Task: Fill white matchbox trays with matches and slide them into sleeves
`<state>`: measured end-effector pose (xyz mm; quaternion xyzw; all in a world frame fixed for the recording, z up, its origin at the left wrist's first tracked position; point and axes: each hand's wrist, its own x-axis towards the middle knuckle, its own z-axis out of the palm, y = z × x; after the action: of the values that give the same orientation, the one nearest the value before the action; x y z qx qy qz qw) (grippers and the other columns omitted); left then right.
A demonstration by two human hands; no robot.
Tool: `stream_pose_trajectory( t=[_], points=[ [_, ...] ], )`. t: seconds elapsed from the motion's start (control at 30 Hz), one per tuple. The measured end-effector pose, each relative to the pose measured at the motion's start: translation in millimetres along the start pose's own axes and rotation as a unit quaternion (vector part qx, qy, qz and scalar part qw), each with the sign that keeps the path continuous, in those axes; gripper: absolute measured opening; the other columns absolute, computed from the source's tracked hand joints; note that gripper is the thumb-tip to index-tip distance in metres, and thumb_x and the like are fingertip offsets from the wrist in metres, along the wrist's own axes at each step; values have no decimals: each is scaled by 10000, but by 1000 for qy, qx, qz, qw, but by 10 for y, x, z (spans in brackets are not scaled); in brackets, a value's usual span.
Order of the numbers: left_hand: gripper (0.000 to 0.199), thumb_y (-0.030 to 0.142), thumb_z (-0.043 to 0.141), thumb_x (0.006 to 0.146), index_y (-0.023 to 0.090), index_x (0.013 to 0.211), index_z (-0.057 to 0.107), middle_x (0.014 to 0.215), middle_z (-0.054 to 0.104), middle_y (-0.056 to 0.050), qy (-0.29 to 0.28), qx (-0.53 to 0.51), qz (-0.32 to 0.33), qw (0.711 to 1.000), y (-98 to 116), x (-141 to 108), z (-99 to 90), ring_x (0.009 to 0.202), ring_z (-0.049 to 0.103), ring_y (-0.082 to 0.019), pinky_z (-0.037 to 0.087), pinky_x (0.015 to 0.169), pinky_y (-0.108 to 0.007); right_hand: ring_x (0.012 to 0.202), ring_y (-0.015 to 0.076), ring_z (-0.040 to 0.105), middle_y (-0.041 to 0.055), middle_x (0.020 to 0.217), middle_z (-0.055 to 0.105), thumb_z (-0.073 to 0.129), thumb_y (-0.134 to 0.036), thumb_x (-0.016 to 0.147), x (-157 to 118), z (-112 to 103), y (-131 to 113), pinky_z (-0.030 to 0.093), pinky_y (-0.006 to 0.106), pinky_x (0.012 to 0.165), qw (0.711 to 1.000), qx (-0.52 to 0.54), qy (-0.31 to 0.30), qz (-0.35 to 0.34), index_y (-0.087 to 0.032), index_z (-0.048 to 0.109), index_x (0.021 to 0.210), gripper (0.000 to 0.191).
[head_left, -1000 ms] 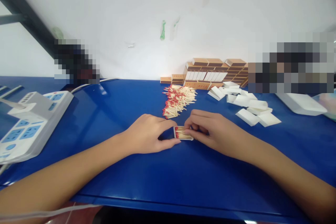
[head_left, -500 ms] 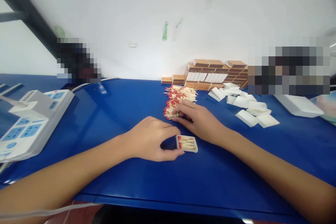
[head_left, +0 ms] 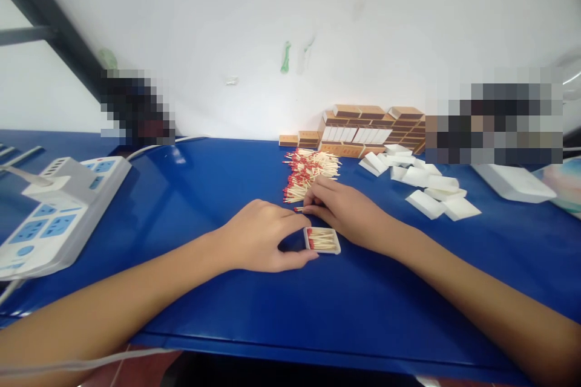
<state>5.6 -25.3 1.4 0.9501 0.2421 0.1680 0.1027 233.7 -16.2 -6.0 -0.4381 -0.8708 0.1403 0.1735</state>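
Observation:
A small white matchbox tray (head_left: 337,249) lies on the blue table, partly filled with red-tipped matches (head_left: 322,239) laid side by side. My left hand (head_left: 267,236) grips the tray's left end between thumb and index finger. Just beyond the tray, my right hand (head_left: 338,202) is closed in a pinch on a match (head_left: 298,210), whose red head points left out of the fingertips. A loose pile of matches (head_left: 308,172) is spread right behind that hand, which hides part of its near edge.
Brown matchboxes (head_left: 354,149) stand stacked against the wall. Several empty white trays (head_left: 426,204) lie scattered to the right, near a larger white box (head_left: 512,183). A white power strip (head_left: 59,224) with a plugged-in adapter occupies the left side. A cable crosses the table's front edge.
My right hand has drawn back slightly from the match pile, with a match now showing at its fingertips. My left hand still grips the tray.

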Motion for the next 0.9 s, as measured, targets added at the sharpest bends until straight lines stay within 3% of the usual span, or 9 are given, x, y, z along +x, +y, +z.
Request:
stream_pose_trajectory(
  t=[0.17, 0.4, 0.6, 0.77, 0.9],
  points=[
    [353, 522, 619, 947, 196, 1019, 734, 720, 702, 8, 7, 5, -17, 1000, 4, -1, 3, 621, 655, -142, 435, 591, -266, 819, 196, 599, 66, 981, 619, 529, -239, 1026, -68, -76, 20, 463, 321, 707, 999, -28, -6, 26, -199, 584, 927, 120],
    [359, 527, 640, 931, 194, 1019, 739, 654, 666, 9, 47, 28, -71, 996, -43, 4, 1, 553, 607, -135, 394, 552, -248, 822, 186, 591, 56, 976, 612, 525, -324, 1042, -232, -281, 8, 473, 315, 711, 998, 9, 52, 13, -222, 600, 975, 143],
    [352, 524, 645, 935, 194, 1015, 737, 659, 662, 11, 34, 19, -89, 995, -47, 22, -8, 550, 593, -130, 379, 547, -244, 786, 176, 598, 53, 980, 623, 549, -300, 1032, -266, -200, -121, 459, 307, 670, 1000, 15, 3, -2, -215, 616, 967, 126],
    [360, 523, 629, 955, 193, 1062, 727, 702, 688, 16, 4, 4, -41, 999, -14, 2, 6, 589, 627, -133, 397, 565, -257, 746, 166, 557, 26, 848, 602, 603, -341, 1008, -198, -207, -36, 422, 303, 663, 996, 19, 75, 38, -220, 647, 912, 161],
    [355, 517, 620, 966, 198, 1087, 720, 751, 717, 19, -12, 1, 12, 1000, 14, -13, 21, 665, 674, -148, 429, 605, -279, 714, 175, 550, 28, 796, 613, 679, -439, 945, -76, -74, -15, 395, 312, 632, 986, 1, 137, 91, -212, 636, 840, 253]
  ],
)
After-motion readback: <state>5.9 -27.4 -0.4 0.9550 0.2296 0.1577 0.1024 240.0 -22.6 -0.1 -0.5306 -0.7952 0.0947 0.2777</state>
